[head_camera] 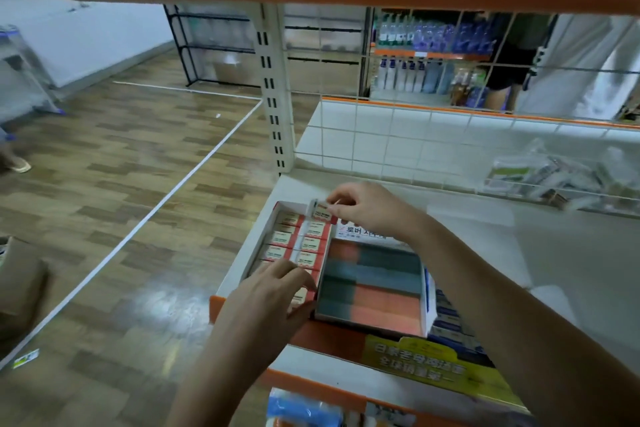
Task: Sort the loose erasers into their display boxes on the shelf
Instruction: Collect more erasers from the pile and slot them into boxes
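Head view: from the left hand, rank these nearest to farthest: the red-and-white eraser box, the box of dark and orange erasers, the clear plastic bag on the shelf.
1. Red-and-white eraser box: under the left hand, at the shelf's left end.
2. Box of dark and orange erasers: just to its right.
3. Clear plastic bag: far right, back against the wire grid.

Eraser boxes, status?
Right hand pinching eraser over red-white box's far end. Left hand on near end. Neighbouring box full. Nothing blocking.

White shelf (485,239), display boxes (372,282), seemingly bags (547,177).
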{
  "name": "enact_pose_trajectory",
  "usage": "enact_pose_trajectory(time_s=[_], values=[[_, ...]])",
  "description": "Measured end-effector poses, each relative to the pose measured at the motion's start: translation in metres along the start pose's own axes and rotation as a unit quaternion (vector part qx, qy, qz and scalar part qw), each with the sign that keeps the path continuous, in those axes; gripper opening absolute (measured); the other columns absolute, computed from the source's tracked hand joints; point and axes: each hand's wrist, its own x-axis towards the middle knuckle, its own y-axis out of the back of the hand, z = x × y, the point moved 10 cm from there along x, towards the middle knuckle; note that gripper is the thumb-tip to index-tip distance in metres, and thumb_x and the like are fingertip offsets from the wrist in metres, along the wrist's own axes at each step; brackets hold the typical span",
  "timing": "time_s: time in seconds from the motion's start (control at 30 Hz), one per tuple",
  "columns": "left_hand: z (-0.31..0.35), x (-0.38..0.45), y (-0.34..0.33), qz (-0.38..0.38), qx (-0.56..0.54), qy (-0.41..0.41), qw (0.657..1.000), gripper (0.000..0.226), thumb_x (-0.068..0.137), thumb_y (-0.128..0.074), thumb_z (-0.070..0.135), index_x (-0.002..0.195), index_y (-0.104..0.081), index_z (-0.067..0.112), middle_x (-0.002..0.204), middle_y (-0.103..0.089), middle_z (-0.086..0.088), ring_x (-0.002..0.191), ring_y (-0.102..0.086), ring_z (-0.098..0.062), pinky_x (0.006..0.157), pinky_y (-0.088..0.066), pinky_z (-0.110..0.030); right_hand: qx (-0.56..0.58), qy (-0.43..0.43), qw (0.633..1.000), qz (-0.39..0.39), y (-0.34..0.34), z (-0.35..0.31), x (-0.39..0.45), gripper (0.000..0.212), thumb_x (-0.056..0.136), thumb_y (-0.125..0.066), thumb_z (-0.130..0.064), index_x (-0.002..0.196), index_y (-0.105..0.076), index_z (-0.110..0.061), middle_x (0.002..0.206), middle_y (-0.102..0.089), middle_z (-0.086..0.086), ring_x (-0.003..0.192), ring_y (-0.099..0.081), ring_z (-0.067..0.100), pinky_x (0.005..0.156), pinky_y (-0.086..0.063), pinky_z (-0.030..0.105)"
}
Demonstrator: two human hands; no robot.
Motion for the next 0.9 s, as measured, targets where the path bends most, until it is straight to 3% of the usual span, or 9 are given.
enact_pose_trajectory(time_s=[0.1,0.3,0.57,0.9], values=[[-0.008,-0.004,-0.006,-0.036,0.02,0.018,0.999,0.032,0.094,-0.046,0.044,0.124,-0.048,0.034,0.137,-0.041,0.017,0.128,-0.036,-0.002,0.093,-0.036,-0.013,-0.028,0.009,0.999,-0.012,-0.019,-0.014,0.022,0.023,0.093,-0.053,-0.028,0.113,-0.058,-0.018,0.108,-0.062,0.0,0.093,-0.056,0.013,0.069,-0.043,0.024],[-0.013,-0.007,-0.009,-0.069,0.039,0.02,0.997,0.03,0.098,-0.038,0.041,0.126,-0.047,0.037,0.137,-0.043,0.015,0.128,-0.034,-0.003,0.1,-0.031,-0.017,-0.069,0.007,0.998,0.005,-0.048,-0.017,0.053,0.02,0.092,-0.053,-0.022,0.11,-0.061,-0.015,0.114,-0.062,0.004,0.095,-0.056,0.016,0.076,-0.044,0.027],[-0.014,-0.008,-0.01,-0.072,0.051,0.02,0.996,0.032,0.097,-0.038,0.04,0.128,-0.046,0.036,0.138,-0.043,0.014,0.129,-0.033,-0.003,0.101,-0.028,-0.018,-0.103,0.017,0.994,0.016,-0.058,-0.016,0.055,0.019,0.09,-0.055,-0.022,0.107,-0.062,-0.018,0.11,-0.063,0.003,0.094,-0.059,0.017,0.081,-0.051,0.032],[-0.011,0.0,-0.016,-0.119,0.067,0.005,0.991,0.033,0.098,-0.041,0.037,0.13,-0.047,0.031,0.139,-0.046,0.009,0.129,-0.038,-0.008,0.103,-0.033,-0.023,-0.175,0.063,0.983,0.004,-0.066,-0.026,0.053,0.021,0.093,-0.051,-0.024,0.109,-0.063,-0.018,0.111,-0.061,0.002,0.092,-0.055,0.014,0.076,-0.046,0.026]])
